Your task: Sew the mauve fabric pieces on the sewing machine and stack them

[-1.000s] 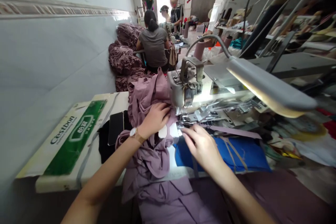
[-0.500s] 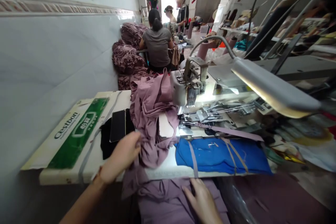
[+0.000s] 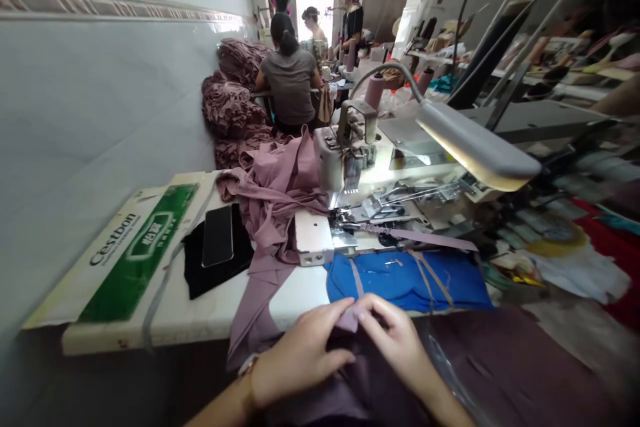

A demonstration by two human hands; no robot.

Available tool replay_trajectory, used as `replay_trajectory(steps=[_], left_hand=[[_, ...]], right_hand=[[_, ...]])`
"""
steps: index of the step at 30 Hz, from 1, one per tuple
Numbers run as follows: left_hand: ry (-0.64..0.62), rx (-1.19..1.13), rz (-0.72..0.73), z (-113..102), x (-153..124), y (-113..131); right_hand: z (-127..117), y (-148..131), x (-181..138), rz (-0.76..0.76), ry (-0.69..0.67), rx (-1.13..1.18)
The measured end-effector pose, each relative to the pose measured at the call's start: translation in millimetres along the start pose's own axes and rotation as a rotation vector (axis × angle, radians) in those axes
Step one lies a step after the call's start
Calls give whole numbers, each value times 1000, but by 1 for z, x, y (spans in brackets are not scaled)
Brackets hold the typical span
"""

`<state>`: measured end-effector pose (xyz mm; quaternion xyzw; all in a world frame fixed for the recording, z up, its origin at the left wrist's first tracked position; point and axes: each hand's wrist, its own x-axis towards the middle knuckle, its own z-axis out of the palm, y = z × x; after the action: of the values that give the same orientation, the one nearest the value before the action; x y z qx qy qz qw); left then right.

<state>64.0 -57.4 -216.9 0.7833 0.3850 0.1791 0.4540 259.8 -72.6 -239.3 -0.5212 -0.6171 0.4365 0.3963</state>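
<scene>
Both hands meet at the table's front edge over mauve fabric [image 3: 350, 320]. My left hand [image 3: 305, 350] pinches an edge of it between thumb side and fingertips, and a bracelet circles that wrist. My right hand [image 3: 393, 333] has its thumb and fingers closed on the same edge, close to the left fingertips. More of the fabric hangs below, partly hidden by the hands. Another mauve garment piece [image 3: 275, 180] lies heaped left of the sewing machine [image 3: 345, 153] and trails over the edge. A thin mauve strip [image 3: 425, 238] runs into the machine from the right.
A blue cloth pad [image 3: 400, 280] lies at the table's front. To the left are a phone [image 3: 218, 237] on black cloth and a green-and-white Cestbon sheet [image 3: 120, 253]. A lit lamp [image 3: 480, 147] overhangs the machine. Ahead, a person [image 3: 290, 80] sits beside piled fabric [image 3: 230, 103].
My left hand has moved right and down from the heaped garment to the fabric at the edge. My right hand has risen slightly, and both now pinch the fabric together. The view has shifted a little.
</scene>
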Motion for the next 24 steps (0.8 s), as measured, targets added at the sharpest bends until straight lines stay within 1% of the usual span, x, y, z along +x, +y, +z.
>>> replay_trajectory(steps=[1, 2, 4, 5, 8, 12, 15, 17, 19, 20, 22, 23, 24], left_hand=[[102, -66, -51, 8, 5, -2], [203, -118, -90, 11, 10, -3], [364, -185, -134, 7, 22, -3], [412, -208, -140, 1, 27, -3], [443, -279, -133, -14, 37, -4], [442, -314, -102, -26, 38, -2], [401, -231, -7, -40, 35, 12], [388, -151, 77, -52, 35, 28], [411, -68, 145, -61, 37, 40], [462, -11, 163, -62, 40, 43], [647, 168, 196, -55, 46, 38], [741, 281, 248, -48, 50, 31], [800, 393, 325, -40, 53, 22]], right_hand=[[0, -7, 10, -11, -5, -1], [0, -13, 20, -20, 2, -3], [1, -19, 38, -23, 33, 18], [2, -20, 46, -15, 50, 48], [2, -18, 58, 25, 59, 167], [2, -15, 55, 77, 15, 283], [-2, -24, 44, 94, 38, 301], [-5, -35, 40, 44, 119, 263], [-7, -43, 44, -54, 249, 187], [-7, -45, 50, -108, 319, 126], [-5, -41, 65, -195, 426, -60], [-4, -38, 74, -223, 455, -159], [-2, -33, 82, -241, 466, -242]])
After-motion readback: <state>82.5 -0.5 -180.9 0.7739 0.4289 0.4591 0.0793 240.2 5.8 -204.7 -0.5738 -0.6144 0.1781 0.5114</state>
